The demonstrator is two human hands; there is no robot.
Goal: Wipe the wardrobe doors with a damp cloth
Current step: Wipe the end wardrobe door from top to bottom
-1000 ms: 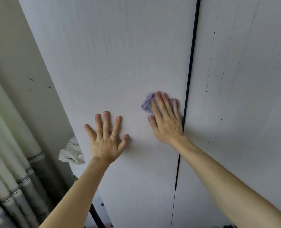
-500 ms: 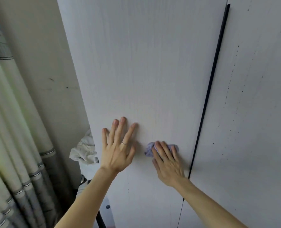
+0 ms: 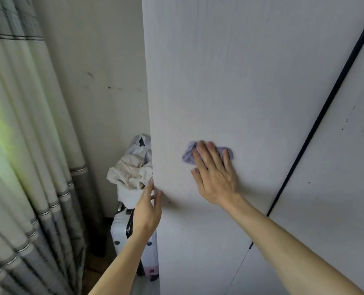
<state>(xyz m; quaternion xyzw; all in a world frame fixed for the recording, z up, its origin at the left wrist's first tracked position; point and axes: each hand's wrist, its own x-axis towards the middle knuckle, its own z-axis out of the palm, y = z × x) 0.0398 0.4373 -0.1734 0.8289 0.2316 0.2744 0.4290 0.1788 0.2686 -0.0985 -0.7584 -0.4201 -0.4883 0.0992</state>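
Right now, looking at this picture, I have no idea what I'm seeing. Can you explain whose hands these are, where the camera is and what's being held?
There is no machine: these are a person's two bare hands, filmed by one wide-angle camera worn on the head, looking forward and down. The right hand presses a purple cloth flat against a pale wardrobe door. The left hand touches that door's left edge; whether it grips is unclear. A suitcase and curtains stand beside it.

The cloth [image 3: 188, 155] is lilac, the door [image 3: 230, 71] white.
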